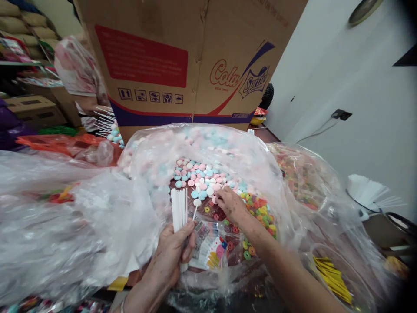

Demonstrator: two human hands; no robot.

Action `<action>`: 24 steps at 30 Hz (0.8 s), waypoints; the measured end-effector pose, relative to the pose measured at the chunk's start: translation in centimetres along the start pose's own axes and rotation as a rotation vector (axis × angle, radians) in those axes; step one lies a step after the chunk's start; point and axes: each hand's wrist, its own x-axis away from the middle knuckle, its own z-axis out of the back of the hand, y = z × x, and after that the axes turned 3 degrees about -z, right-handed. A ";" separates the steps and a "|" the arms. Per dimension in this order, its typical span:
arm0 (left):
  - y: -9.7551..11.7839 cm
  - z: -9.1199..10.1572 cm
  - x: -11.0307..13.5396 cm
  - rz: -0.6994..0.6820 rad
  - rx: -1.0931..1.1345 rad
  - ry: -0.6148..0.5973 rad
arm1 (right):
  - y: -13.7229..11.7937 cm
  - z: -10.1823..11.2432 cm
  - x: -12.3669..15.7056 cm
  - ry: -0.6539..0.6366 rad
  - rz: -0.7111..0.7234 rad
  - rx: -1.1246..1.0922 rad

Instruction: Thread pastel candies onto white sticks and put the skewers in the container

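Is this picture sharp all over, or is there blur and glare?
Head view: sticks in the left hand look fairly clear; the red panel on the box is too blurred to read; plastic at left shows glare; the right edge is dark.

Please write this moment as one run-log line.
left hand: holds white sticks, white lollipop | right hand: at pastel candies | nearby: colorful ring candies, Cola-Sprite carton

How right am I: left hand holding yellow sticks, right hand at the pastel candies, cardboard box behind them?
The colour is wrong: the head view shows white sticks in the left hand. The right hand is at the pastel candies, with the cardboard box behind them.
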 end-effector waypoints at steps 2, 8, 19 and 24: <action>0.1 0.1 0.0 0.006 0.024 0.010 | 0.3 -0.1 0.2 0.014 0.090 -0.024; 0.3 0.2 0.2 0.004 0.060 0.056 | -0.3 -0.6 0.8 0.004 0.167 0.017; 0.2 0.5 0.3 -0.001 0.055 0.049 | -1.8 0.6 2.1 -0.027 0.272 0.113; 0.1 0.5 0.3 -0.020 0.066 0.040 | -4.7 0.7 0.2 0.012 0.289 0.100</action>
